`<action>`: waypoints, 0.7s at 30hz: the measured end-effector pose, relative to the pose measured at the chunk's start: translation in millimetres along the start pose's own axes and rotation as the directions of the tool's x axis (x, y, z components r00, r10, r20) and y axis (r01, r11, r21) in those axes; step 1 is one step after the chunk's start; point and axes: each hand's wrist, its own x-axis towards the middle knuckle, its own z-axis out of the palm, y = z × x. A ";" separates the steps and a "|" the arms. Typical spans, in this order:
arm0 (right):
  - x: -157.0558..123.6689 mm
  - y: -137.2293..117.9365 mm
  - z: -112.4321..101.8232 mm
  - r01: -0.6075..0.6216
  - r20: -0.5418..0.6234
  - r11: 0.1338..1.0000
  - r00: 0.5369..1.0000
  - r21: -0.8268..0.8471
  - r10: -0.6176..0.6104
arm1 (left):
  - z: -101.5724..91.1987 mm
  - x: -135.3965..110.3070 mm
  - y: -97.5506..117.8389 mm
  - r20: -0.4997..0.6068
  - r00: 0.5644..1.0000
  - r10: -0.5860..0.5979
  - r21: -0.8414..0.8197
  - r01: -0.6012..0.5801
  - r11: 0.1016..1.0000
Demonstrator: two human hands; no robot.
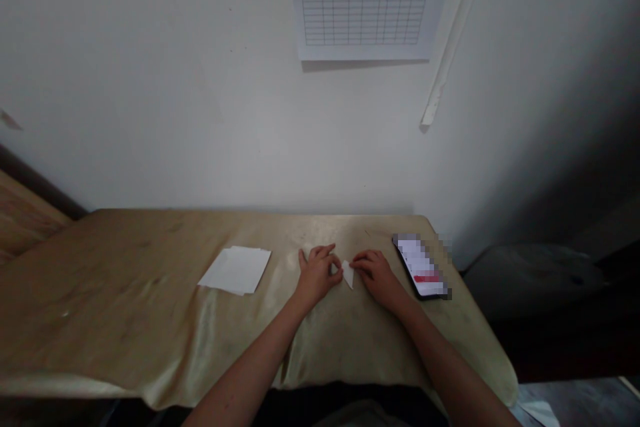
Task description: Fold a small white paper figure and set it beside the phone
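A small folded piece of white paper lies on the table between my two hands. My left hand rests on the table with its fingers curled, pinching the paper's left side. My right hand is closed too, its fingertips pressed on the paper's right edge. Most of the paper is hidden under my fingers.
A small stack of white paper sheets lies left of my hands. A phone with a lit screen lies to the right near the table's edge. A wall rises behind the table, with a printed grid sheet pinned on it.
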 end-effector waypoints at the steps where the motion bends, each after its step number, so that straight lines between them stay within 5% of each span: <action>1: -0.1 -0.2 -0.3 -0.001 0.001 1.000 1.000 -0.003 0.001 | -0.7 -0.4 0.9 0.005 1.000 -0.001 0.008 0.001 1.000; 21: 0.0 -0.1 0.5 -0.023 0.005 1.000 1.000 -0.002 0.023 | 0.4 -8.6 5.6 0.069 0.998 0.006 0.040 -0.009 0.999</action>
